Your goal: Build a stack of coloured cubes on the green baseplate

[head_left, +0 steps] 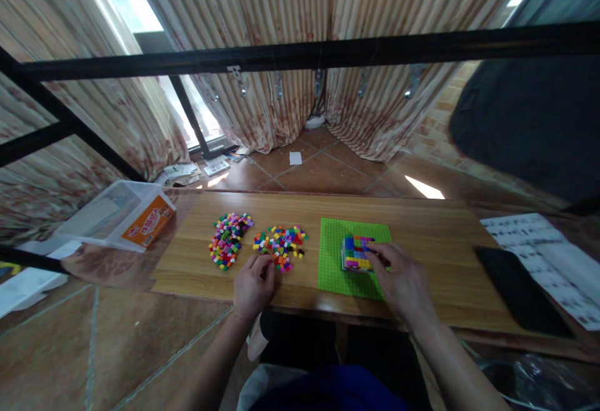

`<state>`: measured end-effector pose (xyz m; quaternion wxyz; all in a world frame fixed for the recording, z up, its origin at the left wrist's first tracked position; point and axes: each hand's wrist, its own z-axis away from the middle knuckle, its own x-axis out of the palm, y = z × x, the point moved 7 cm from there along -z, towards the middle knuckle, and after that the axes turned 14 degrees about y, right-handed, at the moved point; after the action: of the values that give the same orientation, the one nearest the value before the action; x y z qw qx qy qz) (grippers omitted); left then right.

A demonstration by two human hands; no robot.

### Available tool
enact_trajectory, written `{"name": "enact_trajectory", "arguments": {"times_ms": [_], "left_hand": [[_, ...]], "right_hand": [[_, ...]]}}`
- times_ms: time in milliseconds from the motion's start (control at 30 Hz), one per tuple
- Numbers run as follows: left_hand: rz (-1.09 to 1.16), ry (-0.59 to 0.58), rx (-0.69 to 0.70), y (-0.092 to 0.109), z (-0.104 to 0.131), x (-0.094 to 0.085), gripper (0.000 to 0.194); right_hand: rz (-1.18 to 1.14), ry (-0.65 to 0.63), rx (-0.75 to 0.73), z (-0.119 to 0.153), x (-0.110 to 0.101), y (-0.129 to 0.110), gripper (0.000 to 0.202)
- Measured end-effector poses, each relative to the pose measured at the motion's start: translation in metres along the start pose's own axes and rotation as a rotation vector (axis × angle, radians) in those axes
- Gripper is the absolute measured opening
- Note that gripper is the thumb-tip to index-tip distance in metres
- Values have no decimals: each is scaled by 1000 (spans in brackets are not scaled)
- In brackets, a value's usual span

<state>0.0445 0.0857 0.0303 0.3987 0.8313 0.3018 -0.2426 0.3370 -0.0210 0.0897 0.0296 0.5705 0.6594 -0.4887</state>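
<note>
A small block structure (356,253) of blue, yellow, purple and pink toy bricks rises from a green studded baseplate (330,261). My right hand (404,277) is at its right side, thumb and fingers drawn together and touching the upper bricks; anything between the fingertips is hidden. On the left, my left hand (254,283) rests by the near edge of a loose pile of small coloured bricks (280,241). Its fingers are curled together, and what they hold, if anything, does not show. Farther left lies a second brick pile (228,239).
These things lie on a low wooden table (435,230). A clear plastic bin (107,217) with an orange label stands off its left end. At the right end are a black flat pad (522,289) and printed sheets (546,255). A black metal bar (300,55) crosses beyond the table.
</note>
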Motion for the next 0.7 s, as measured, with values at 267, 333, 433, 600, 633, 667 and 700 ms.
{"name": "enact_trajectory", "arguments": {"times_ms": [267, 333, 433, 600, 633, 667, 700], "left_hand": [[-47, -19, -1, 1, 0, 1, 14], [-54, -17, -1, 0, 0, 1, 14], [-53, -16, 0, -1, 1, 2, 14], [-58, -29, -9, 0, 1, 2, 15], [-54, -27, -8, 1, 1, 2, 15], [-50, -25, -7, 1, 1, 1, 15], [-48, -23, -5, 2, 1, 1, 15]], "right_hand": [[113, -23, -187, -4, 18, -8, 33], [120, -22, -201, -4, 19, -7, 32], [127, -30, -193, -4, 20, -5, 31], [85, -11, -155, -3, 13, -1, 32], [71, 4, -137, -3, 10, 0, 32], [56, 21, -110, -3, 7, 2, 33], [42, 43, -78, -4, 4, 4, 34]]}}
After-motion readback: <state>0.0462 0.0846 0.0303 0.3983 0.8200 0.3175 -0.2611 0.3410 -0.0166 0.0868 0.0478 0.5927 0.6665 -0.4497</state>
